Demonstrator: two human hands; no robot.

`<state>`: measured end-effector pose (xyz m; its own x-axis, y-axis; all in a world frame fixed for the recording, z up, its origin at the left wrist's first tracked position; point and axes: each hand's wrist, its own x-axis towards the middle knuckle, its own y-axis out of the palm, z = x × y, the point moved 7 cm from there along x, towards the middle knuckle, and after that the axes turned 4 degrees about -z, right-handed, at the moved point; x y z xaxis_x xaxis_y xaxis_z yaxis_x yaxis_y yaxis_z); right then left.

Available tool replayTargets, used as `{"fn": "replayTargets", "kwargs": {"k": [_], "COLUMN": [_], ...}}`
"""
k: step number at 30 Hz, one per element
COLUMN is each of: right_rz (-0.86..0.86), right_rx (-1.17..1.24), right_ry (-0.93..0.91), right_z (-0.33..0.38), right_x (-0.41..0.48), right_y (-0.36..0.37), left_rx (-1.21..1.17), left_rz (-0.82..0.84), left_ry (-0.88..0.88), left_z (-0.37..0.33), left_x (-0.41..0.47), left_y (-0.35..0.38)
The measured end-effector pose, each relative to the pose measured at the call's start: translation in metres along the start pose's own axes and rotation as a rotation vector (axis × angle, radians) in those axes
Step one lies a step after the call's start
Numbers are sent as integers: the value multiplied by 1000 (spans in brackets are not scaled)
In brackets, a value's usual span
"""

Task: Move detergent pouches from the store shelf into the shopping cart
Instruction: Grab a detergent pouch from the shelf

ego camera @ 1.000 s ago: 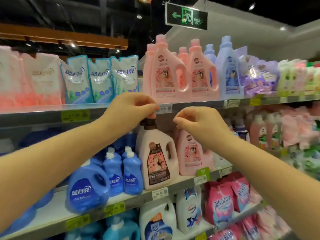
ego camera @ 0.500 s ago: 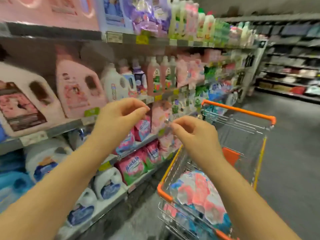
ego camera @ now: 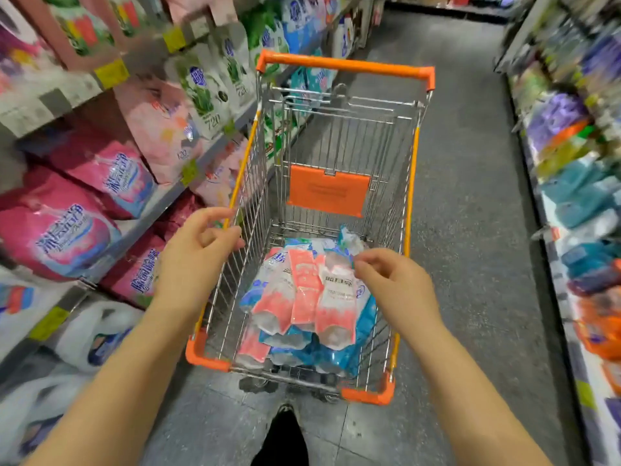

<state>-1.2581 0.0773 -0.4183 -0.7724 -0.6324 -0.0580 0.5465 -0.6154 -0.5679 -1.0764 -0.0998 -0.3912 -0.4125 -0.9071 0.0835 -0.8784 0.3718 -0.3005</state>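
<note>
A: What writing is being shown on the goods?

B: The figure "720" is being displayed on green-and-white pouches (ego camera: 208,92) standing on the store shelf (ego camera: 161,201) at the left. Blue characters are being carried by the pink bags (ego camera: 60,230) nearer on that shelf, but they are being smeared by blur and cannot be read. Yellow price tags (ego camera: 112,74) are being shown on the shelf edges, their print illegible.

A: And where are the task's things being found?

B: The detergent pouches (ego camera: 304,290) are lying heaped in the near end of the shopping cart (ego camera: 346,67), pink-and-clear ones on top of blue ones. A white band with dark print is being shown on the topmost, too small to be made out. An orange plaque (ego camera: 327,193) is being carried on the cart's far wire wall; its faint lines cannot be read.

A: How are the hands being held?

B: The left hand (ego camera: 198,260) is being held over the cart's left rim, fingers loosely curled, nothing gripped. The right hand (ego camera: 400,287) is being held just above the pouches, fingers loosely curled, thumb and forefinger close together; nothing is being seen between them. The hands are being held well apart, with both forearms stretched forward.

A: What else is being seen?

B: Grey floor (ego camera: 470,196) beside the cart, a dark shoe (ego camera: 285,432) at the near edge, and a blurred right-hand shelf (ego camera: 578,196) of coloured packs.
</note>
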Motion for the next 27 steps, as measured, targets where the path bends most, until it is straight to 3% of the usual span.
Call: {"fn": "replayTargets", "kwargs": {"k": [9,15,20,27], "right_rz": [71,-12,-33,91], "right_rx": [-13,24,10,-78], "right_ry": [462,739,861,963], "right_z": [-135,-211,-237,-257], "right_x": [68,72,71,86], "right_y": [103,159,173,178], "left_rx": [265,274,338,393], "left_rz": [178,331,542,442], "left_ry": [-266,-468,-540,-769], "left_z": [149,213,253,283], "left_x": [77,47,6,11], "left_y": [96,186,240,260]}}
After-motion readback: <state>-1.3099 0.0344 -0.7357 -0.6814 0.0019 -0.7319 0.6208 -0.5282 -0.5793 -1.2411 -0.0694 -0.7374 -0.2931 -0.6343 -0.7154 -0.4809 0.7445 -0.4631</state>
